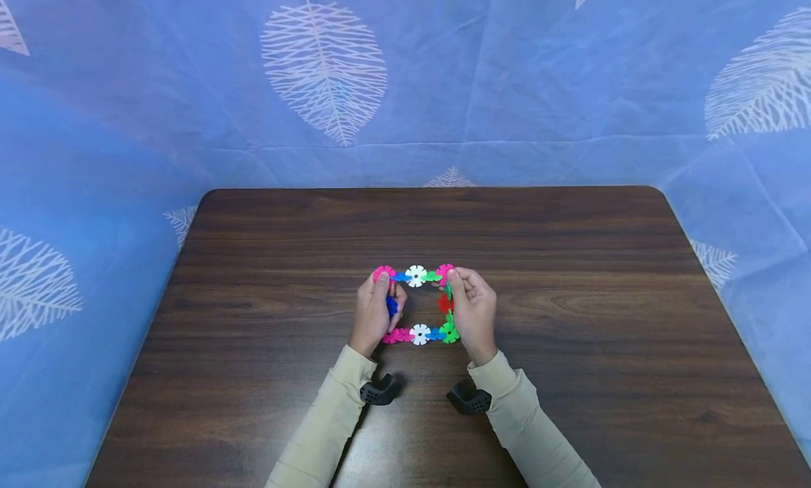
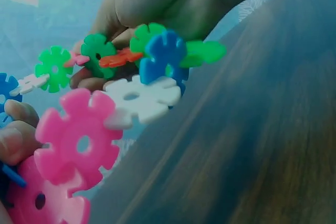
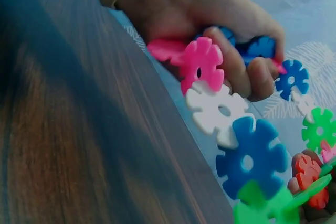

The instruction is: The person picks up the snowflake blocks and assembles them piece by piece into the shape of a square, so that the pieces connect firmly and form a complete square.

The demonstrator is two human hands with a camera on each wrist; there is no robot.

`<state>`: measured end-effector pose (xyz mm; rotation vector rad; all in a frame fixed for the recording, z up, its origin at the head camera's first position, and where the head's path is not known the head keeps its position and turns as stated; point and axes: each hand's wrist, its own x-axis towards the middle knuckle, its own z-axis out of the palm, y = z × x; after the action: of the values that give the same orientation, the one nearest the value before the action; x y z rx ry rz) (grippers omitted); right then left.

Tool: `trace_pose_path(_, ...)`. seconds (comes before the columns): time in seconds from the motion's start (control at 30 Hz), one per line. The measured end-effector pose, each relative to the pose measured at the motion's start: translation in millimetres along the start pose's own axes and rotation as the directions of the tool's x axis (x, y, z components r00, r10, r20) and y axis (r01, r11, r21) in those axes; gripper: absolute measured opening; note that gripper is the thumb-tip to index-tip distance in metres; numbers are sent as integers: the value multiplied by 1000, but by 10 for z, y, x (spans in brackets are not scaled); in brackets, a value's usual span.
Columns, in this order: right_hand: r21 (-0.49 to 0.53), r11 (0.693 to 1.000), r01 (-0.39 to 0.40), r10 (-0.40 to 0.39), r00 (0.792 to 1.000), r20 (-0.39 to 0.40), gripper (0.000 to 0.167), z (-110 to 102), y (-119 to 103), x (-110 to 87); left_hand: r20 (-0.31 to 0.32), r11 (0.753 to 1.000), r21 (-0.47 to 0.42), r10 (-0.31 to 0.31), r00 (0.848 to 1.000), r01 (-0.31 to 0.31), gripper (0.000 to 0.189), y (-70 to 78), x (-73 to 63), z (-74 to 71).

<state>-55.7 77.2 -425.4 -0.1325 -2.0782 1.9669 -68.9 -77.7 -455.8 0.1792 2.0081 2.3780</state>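
Note:
Notched plastic snowflake discs are linked into a rectangular ring, held up by both hands over the table. My left hand (image 1: pixel 369 317) grips the ring's left side, thumb on the pink corner disc (image 1: pixel 383 271), fingers curled around blue discs (image 3: pixel 260 47). On the right side, my right hand (image 1: pixel 477 317) pinches the other pink corner disc (image 1: pixel 445 270) with its thumb; a red disc (image 1: pixel 445 303) shows beside it. A white disc (image 1: pixel 416 276) sits mid-way along the far side, another white disc (image 1: pixel 420 334) along the near side. A green disc (image 1: pixel 449 331) forms the near right corner.
Under the hands is a dark wood-grain table (image 1: pixel 570 263) with rounded far corners. Blue cloth (image 1: pixel 538 65) with white leaf prints hangs behind it and at both sides. Each wrist wears a black device (image 1: pixel 470 398) below a light sleeve (image 1: pixel 526 421).

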Motion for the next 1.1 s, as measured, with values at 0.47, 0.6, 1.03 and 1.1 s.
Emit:
trace_pose_path(0.47,62,998,24,-24,1000,-6,23,21,51,31,-13,997,-74,-29,1000,27,36,-49,41,53)
trace_pose_path(0.6,78,997,4,-6,1000,16,25,-21,180,85,-35,997,-71,-11,999,8,37,-40,53,65)
trace_pose_path(1.03,-131,977,-170,188,971,147,26,-224,167,212,-65,986,-121,-119,991,111,32,-73,73,21)
trace_pose_path(1.1,-164,965,-207,233,960,158,26,-249,191,235,-71,982,-129,-145,987,135,29,-93,74,29)
